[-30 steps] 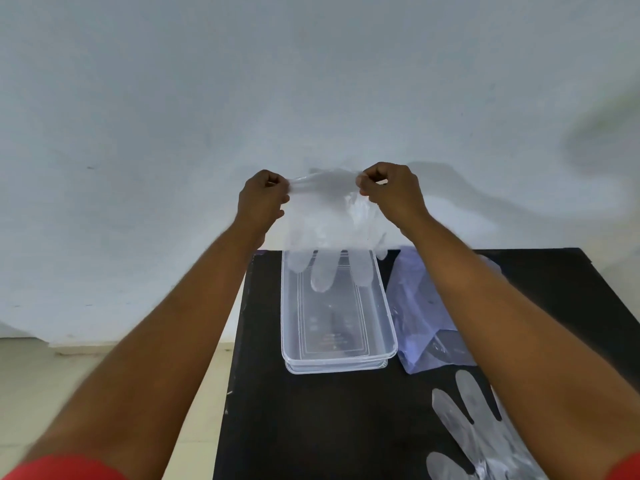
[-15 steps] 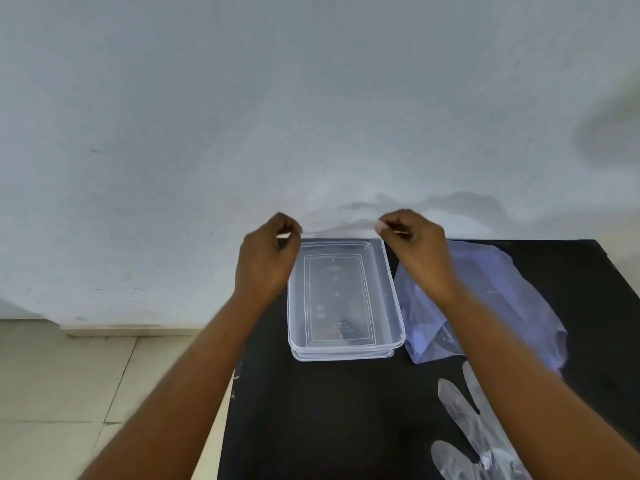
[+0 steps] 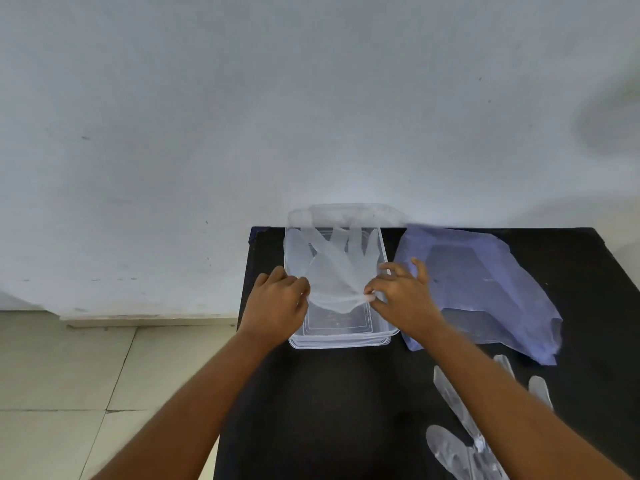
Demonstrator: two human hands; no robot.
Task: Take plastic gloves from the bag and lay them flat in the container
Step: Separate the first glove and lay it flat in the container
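Both forearms reach forward from the bottom of the view over a black table (image 3: 311,410), bare to the wrists, converging on a clear plastic container (image 3: 341,336) that sits at the table's far left, its long side running away from the person; the left hand (image 3: 277,304) hovers at the container's left wall, knuckles up and fingers curled, pinching one corner of the cuff of a see-through plastic glove (image 3: 334,268); the right hand (image 3: 401,296) is over the right wall, thumb and forefinger nipped together on the other corner of the cuff, the remaining fingers fanned loosely upward; between the two grips the cuff sags in a shallow curve above the container's middle, and the glove's fingers point away, spread over the far half, with the tips reaching past the far rim toward the pale wall (image 3: 242,116); just right of the container lies a crumpled bluish plastic bag (image 3: 485,289), partly behind the right hand; more clear gloves (image 3: 457,441) lie near the table's front right edge, partly covered by the right forearm; a tiled floor (image 3: 69,393) shows to the left.
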